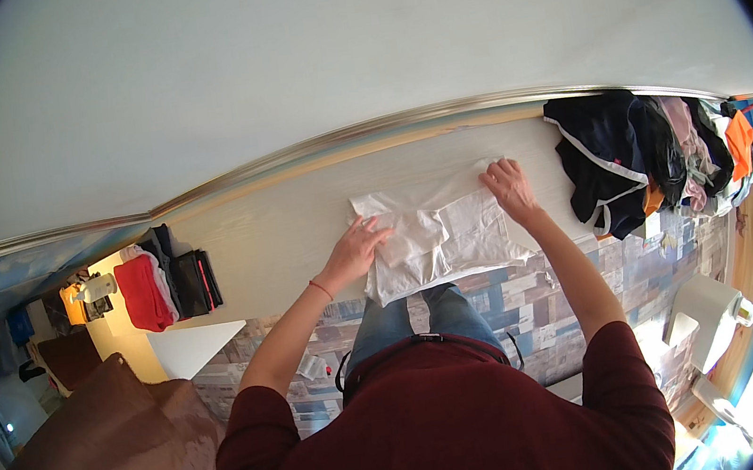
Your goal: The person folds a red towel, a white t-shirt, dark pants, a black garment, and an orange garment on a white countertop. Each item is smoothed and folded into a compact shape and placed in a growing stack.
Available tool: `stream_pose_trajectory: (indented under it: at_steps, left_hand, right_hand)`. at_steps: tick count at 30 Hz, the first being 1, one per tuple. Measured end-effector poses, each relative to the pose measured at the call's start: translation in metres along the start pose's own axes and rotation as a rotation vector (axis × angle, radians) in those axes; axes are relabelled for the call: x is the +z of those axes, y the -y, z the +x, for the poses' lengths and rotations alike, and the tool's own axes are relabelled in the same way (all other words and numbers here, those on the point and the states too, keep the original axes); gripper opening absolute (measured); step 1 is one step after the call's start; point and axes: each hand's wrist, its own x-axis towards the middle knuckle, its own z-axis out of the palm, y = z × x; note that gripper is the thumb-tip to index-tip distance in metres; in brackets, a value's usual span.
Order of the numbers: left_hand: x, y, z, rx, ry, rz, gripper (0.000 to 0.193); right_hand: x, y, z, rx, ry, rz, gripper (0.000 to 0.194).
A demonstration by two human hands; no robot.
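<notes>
A white cloth garment point(468, 223), partly folded and wrinkled, lies on a pale wood-grain tabletop point(269, 235) in front of me. Its near edge reaches over the table's front edge. My left hand point(353, 249) rests on the garment's left side, fingers apart, the fingertips touching the fabric. At the far right corner of the garment, my right hand point(512, 190) has its fingers bent and closed on the thin white cloth. What lies beneath the right fingers is hidden.
A heap of dark clothes point(605, 155) lies at the table's right end. Folded red clothing point(143, 294), dark folded items point(191, 281) and a pump bottle point(95, 289) stand at the left. A wall point(351, 39) runs along the back. Brown covering point(121, 461) is at lower left.
</notes>
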Motion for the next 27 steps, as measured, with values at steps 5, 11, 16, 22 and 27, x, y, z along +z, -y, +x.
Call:
stream_pose_trajectory:
  at_steps: [5, 11, 16, 22, 27]
  left_hand:
    - [0.004, -0.010, -0.019, -0.119, -0.072, -0.082, 0.048]
    - [0.016, -0.008, 0.018, -0.114, -0.083, 0.132, 0.052]
    - [0.020, 0.007, 0.017, -0.331, -0.021, 0.344, 0.067]
    - [0.063, -0.051, -0.013, -0.223, -0.159, 0.278, 0.069]
    - [0.094, -0.080, -0.020, -0.260, 0.000, 0.315, 0.070]
  right_hand:
    - [0.012, 0.010, -0.026, 0.150, -0.022, -0.040, 0.023]
    - [0.017, -0.003, -0.022, 0.194, -0.044, -0.058, 0.015]
    - [0.000, 0.011, -0.005, 0.210, -0.145, 0.012, 0.011]
    - [0.013, 0.073, -0.021, 0.060, -0.086, 0.243, 0.025]
    - [0.023, 0.097, -0.020, 0.095, -0.051, 0.217, 0.038]
